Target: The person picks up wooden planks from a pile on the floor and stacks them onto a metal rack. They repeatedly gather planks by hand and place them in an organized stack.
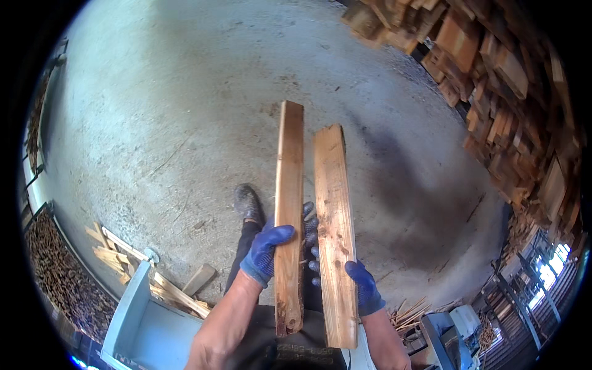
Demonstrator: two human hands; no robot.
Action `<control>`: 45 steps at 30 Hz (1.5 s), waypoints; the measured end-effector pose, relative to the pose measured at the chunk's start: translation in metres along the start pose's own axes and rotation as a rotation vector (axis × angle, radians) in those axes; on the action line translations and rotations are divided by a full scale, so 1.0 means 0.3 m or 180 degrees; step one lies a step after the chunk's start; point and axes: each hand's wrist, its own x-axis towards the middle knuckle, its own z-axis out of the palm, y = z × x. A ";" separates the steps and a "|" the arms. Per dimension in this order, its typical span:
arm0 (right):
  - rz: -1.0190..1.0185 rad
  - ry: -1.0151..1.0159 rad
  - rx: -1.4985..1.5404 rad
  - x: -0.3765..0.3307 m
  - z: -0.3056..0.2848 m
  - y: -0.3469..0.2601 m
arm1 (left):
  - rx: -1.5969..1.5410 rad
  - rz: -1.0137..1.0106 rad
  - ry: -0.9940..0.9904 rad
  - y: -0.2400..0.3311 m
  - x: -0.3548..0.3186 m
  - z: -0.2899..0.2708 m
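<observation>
Two wooden planks are held up lengthwise in front of my body, side by side with a narrow gap between them. My left hand [269, 245], in a blue work glove, grips the narrower left plank [289, 179], thumb across its front and fingertips showing past its right edge. Around the wider right plank [333, 216] closes my right hand [365, 287], gloved the same, with its thumb at the right edge and its fingers at the left edge. Dark knots and scuffs mark the right plank. The lower end of the left plank looks rough and darkened.
A tall heap of cut wood [502, 117] rises at the right. Loose wood strips [114, 254] lie at lower left beside a light-blue metal bin or tray [161, 330]. My shoe [248, 202] stands on the concrete floor [172, 111]. A grey-blue machine [443, 336] sits at lower right.
</observation>
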 end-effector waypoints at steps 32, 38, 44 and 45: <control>0.0188 0.0108 0.0508 -0.202 0.187 0.136 | 0.0982 -0.0792 0.0545 -0.034 -0.311 -0.066; 0.0238 -0.0082 0.0161 -0.375 0.169 0.166 | 0.0991 -0.0691 0.0440 -0.053 -0.444 -0.005; -0.0865 0.0333 -0.2617 -0.532 0.234 0.151 | 0.0370 -0.0564 0.0000 -0.039 -0.585 0.117; -0.1087 0.0357 -0.2936 -0.571 0.274 0.142 | 0.0253 -0.0481 -0.0143 -0.027 -0.612 0.165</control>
